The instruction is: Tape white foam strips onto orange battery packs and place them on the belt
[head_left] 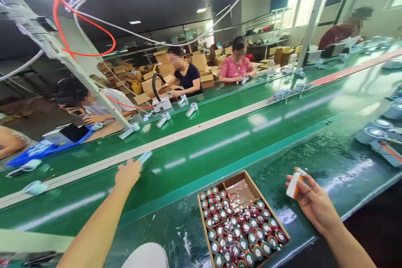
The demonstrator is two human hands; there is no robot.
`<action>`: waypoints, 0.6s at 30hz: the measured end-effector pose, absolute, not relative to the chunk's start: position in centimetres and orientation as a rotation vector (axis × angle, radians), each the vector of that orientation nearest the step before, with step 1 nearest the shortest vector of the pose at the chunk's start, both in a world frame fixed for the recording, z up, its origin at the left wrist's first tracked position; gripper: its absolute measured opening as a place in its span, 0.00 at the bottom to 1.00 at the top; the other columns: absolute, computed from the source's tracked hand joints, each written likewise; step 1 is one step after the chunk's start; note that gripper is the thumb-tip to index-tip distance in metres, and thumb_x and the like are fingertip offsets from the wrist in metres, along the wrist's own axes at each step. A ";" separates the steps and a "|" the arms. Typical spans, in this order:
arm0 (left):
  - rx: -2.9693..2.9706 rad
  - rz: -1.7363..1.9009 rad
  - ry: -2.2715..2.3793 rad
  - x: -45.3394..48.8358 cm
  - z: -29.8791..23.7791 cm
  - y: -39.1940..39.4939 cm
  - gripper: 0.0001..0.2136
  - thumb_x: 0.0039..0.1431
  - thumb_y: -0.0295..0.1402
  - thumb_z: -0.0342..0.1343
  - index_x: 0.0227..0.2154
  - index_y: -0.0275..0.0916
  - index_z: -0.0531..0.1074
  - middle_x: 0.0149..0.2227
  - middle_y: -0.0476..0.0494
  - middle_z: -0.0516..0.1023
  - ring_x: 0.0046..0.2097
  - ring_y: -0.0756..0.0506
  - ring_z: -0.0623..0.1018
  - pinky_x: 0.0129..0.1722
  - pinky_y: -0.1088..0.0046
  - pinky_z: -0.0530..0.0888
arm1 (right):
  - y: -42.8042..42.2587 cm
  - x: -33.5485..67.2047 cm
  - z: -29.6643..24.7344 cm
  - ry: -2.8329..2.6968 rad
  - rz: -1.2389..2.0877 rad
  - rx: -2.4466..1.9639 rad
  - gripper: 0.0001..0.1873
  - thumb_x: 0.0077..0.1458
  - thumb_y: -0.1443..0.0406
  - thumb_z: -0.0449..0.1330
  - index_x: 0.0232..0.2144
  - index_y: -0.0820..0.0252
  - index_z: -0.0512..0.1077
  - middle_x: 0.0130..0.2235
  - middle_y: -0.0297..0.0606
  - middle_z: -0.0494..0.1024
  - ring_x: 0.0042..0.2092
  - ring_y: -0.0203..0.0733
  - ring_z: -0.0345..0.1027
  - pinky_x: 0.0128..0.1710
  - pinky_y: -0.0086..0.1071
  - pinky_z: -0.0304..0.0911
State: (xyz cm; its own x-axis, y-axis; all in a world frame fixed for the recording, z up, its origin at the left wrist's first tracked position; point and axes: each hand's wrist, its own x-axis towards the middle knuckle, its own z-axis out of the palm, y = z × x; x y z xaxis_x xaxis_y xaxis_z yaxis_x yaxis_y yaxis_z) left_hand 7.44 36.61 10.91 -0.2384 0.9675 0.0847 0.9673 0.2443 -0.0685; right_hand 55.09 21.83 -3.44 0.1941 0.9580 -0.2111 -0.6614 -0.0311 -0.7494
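My left hand (128, 174) reaches out over the green belt, its fingers closed on a light-blue plastic housing (145, 157) that is partly hidden by the hand. My right hand (314, 203) is raised at the right above the bench and pinches a small white and orange piece (294, 185); its exact kind is unclear. Between my arms a cardboard box (205, 234) holds many small round green-topped parts (241, 234) with thin red and black wires. One corner compartment of the box shows bare cardboard.
Several light-blue housings (191, 109) lie along the far side of the belt (220, 146); more round-headed ones (373, 134) lie at the right. A white round object (147, 256) is at the near edge. Co-workers sit opposite. A metal post (72, 63) slants at the left.
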 end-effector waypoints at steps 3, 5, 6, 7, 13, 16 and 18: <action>-2.220 0.105 -2.124 11.2 10.6 36.8 0.20 0.67 0.42 0.59 0.57 0.38 0.70 0.57 0.37 0.73 0.54 0.40 0.76 0.53 0.53 0.77 | 22.3 54.8 -3.4 -0.540 1.394 -0.847 0.49 0.45 0.55 0.84 0.61 0.56 0.64 0.52 0.47 0.75 0.46 0.50 0.76 0.39 0.30 0.77; -2.448 0.173 -1.919 14.6 9.8 36.8 0.16 0.66 0.38 0.60 0.53 0.39 0.73 0.59 0.38 0.72 0.58 0.39 0.74 0.56 0.54 0.75 | 22.9 54.5 -3.0 -0.630 1.417 -0.852 0.50 0.46 0.54 0.84 0.62 0.57 0.62 0.53 0.50 0.74 0.48 0.52 0.75 0.42 0.32 0.77; -2.558 0.203 -1.808 16.7 9.2 36.9 0.13 0.63 0.34 0.62 0.50 0.41 0.75 0.59 0.40 0.71 0.60 0.39 0.72 0.59 0.56 0.73 | 23.3 54.5 -2.6 -0.678 1.416 -0.855 0.51 0.47 0.53 0.84 0.63 0.58 0.61 0.53 0.50 0.74 0.49 0.53 0.75 0.43 0.33 0.77; -2.663 0.228 -1.696 18.9 8.6 37.0 0.11 0.60 0.30 0.63 0.46 0.42 0.77 0.60 0.42 0.71 0.61 0.40 0.70 0.61 0.59 0.71 | 23.8 54.4 -2.1 -0.731 1.402 -0.856 0.50 0.48 0.53 0.83 0.63 0.58 0.60 0.53 0.51 0.74 0.49 0.53 0.74 0.44 0.34 0.76; -2.990 0.338 -1.373 29.2 7.1 39.7 0.09 0.53 0.23 0.59 0.33 0.41 0.80 0.52 0.42 0.78 0.55 0.39 0.74 0.54 0.66 0.71 | 28.0 54.0 2.5 -1.183 1.143 -0.878 0.37 0.57 0.48 0.73 0.56 0.59 0.61 0.50 0.49 0.76 0.50 0.52 0.74 0.49 0.39 0.74; -3.081 0.428 -1.368 29.7 8.1 41.9 0.04 0.51 0.28 0.63 0.29 0.43 0.80 0.50 0.48 0.82 0.49 0.42 0.78 0.45 0.71 0.71 | 31.0 52.8 3.7 -1.569 0.902 -1.003 0.23 0.67 0.51 0.60 0.53 0.59 0.61 0.50 0.45 0.76 0.50 0.47 0.74 0.50 0.37 0.73; -3.122 0.451 -1.392 29.2 8.7 43.1 0.03 0.50 0.32 0.65 0.30 0.44 0.80 0.51 0.53 0.82 0.47 0.45 0.79 0.41 0.74 0.70 | 32.7 51.6 4.0 -1.759 0.785 -1.106 0.15 0.70 0.58 0.56 0.52 0.59 0.63 0.49 0.42 0.77 0.48 0.44 0.75 0.49 0.32 0.72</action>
State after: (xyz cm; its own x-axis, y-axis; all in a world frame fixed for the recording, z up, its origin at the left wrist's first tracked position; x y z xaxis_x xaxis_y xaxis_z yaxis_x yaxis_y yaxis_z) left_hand 29.24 43.09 8.72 0.6483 0.6746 -0.3530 0.7535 -0.6351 0.1701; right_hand 51.63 32.70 4.00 -0.2079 0.9144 0.3473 0.3520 0.4012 -0.8456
